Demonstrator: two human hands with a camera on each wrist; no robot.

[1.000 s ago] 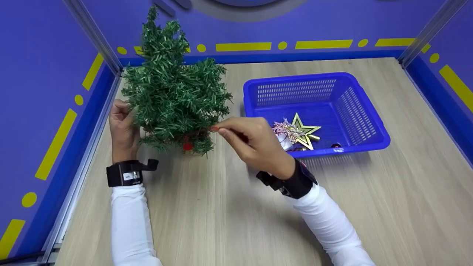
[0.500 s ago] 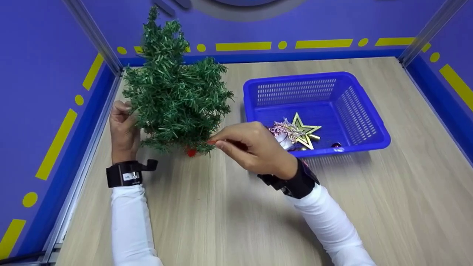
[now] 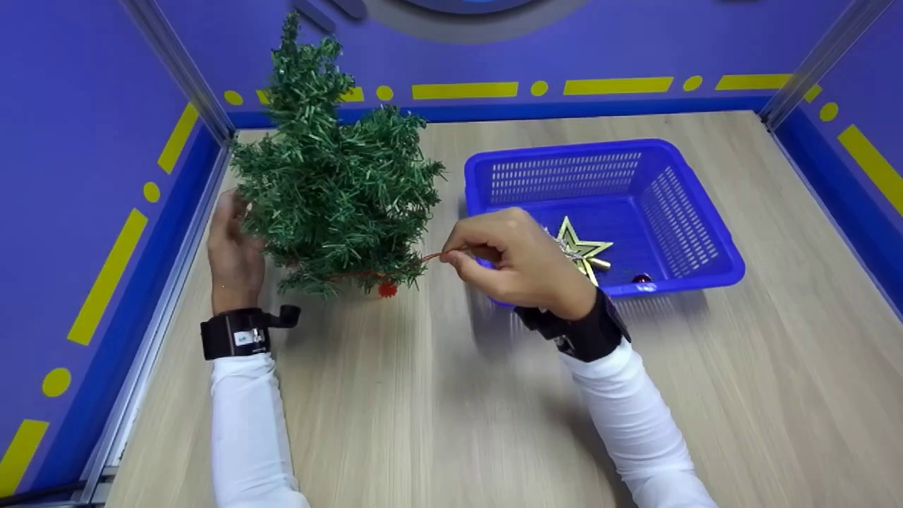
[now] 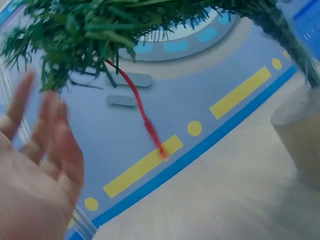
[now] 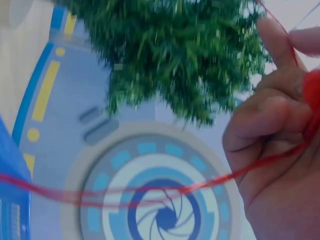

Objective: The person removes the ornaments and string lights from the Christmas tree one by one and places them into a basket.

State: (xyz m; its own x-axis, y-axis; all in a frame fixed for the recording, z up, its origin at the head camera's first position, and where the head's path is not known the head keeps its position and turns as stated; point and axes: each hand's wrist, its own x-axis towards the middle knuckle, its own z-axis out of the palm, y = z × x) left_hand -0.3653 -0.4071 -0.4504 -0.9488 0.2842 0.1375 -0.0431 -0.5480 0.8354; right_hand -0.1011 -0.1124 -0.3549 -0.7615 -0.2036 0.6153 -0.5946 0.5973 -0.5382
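A small green artificial Christmas tree (image 3: 338,183) stands at the left of the table. My right hand (image 3: 518,261) pinches a red cord (image 3: 432,257), which runs taut to the tree's lower right branches. A small red spiky ornament (image 3: 387,289) hangs on the cord below the branches. In the right wrist view more of the cord trails past the palm, and a red piece (image 5: 312,92) shows by the fingers. My left hand (image 3: 236,264) is at the tree's left side, fingers spread and holding nothing. The cord's loose end (image 4: 152,132) dangles there in the left wrist view.
A blue basket (image 3: 600,147) stands right of the tree, partly behind the right hand. Inside are a gold star (image 3: 582,248) and a shiny red ball (image 3: 641,278). The tree's pale pot (image 4: 300,130) shows in the left wrist view. Blue walls surround the table.
My right hand has moved right, away from the tree, drawing out the cord. The red ornament has shifted right. My left hand has loosened its curled fingers.
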